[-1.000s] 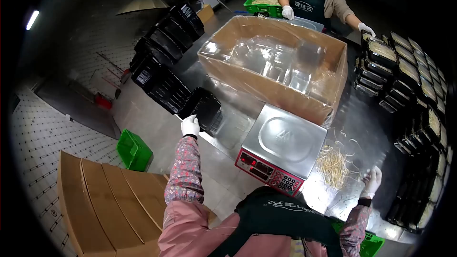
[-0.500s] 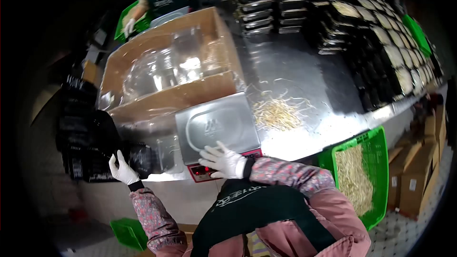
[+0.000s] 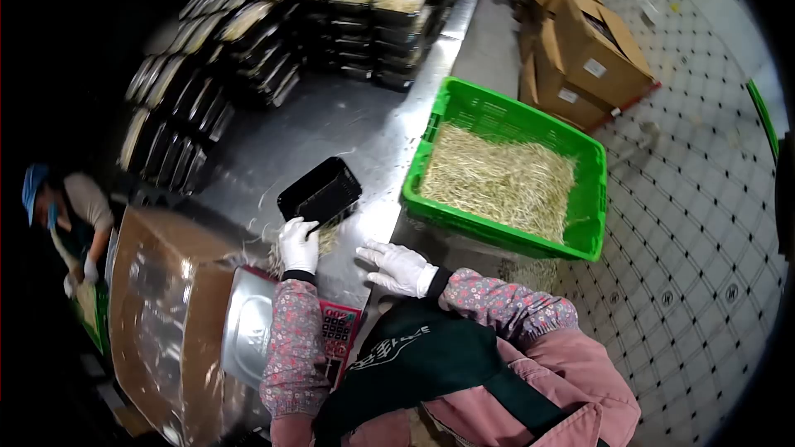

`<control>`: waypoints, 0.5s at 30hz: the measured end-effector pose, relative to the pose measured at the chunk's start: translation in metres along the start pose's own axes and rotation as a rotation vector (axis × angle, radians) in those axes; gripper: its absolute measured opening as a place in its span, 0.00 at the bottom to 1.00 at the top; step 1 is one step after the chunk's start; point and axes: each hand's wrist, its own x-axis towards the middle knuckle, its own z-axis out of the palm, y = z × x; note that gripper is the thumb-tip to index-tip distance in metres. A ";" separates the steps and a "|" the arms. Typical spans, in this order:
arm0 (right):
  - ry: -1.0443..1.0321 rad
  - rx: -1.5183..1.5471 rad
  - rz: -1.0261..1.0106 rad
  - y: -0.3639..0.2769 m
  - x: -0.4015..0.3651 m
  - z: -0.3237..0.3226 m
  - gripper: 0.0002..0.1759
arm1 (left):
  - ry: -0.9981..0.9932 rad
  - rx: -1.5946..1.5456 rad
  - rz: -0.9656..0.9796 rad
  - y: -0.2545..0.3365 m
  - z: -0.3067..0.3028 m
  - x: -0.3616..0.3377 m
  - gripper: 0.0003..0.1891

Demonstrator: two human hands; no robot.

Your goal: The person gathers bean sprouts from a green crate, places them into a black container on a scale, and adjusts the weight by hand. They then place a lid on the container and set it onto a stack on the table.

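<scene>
My left hand [image 3: 298,244], in a white glove, grips the near end of an empty black plastic tray [image 3: 320,190] and holds it above the steel table [image 3: 331,120]. Under that hand lies a small heap of bean sprouts [image 3: 328,238]. My right hand [image 3: 397,266], also gloved, hovers with fingers spread and nothing in it, just off the table's edge, between the tray and the green crate [image 3: 513,120]. The crate is full of bean sprouts [image 3: 497,182]. The metal scale [image 3: 248,323] with its red keypad sits below my left forearm.
Stacks of filled black trays [image 3: 331,0] cover the far part of the table. A plastic-lined cardboard box [image 3: 161,314] stands at the left. Another person [image 3: 70,215] works beyond it. Brown cartons [image 3: 588,50] stand on the tiled floor past the crate.
My view has swung right, toward the green crate. My left hand has lifted one black tray off the stack and brought it over the table. My right hand left the scale.
</scene>
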 end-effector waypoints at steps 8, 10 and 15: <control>0.598 0.215 0.439 0.076 -0.147 -0.112 0.22 | -0.151 0.065 0.054 0.052 -0.002 0.039 0.25; 0.731 0.152 0.563 0.118 -0.164 -0.147 0.25 | -0.102 -0.110 -0.023 0.081 0.011 0.048 0.24; 0.409 0.015 0.734 0.272 -0.141 -0.194 0.47 | -0.363 -0.709 -0.312 0.195 0.083 0.073 0.32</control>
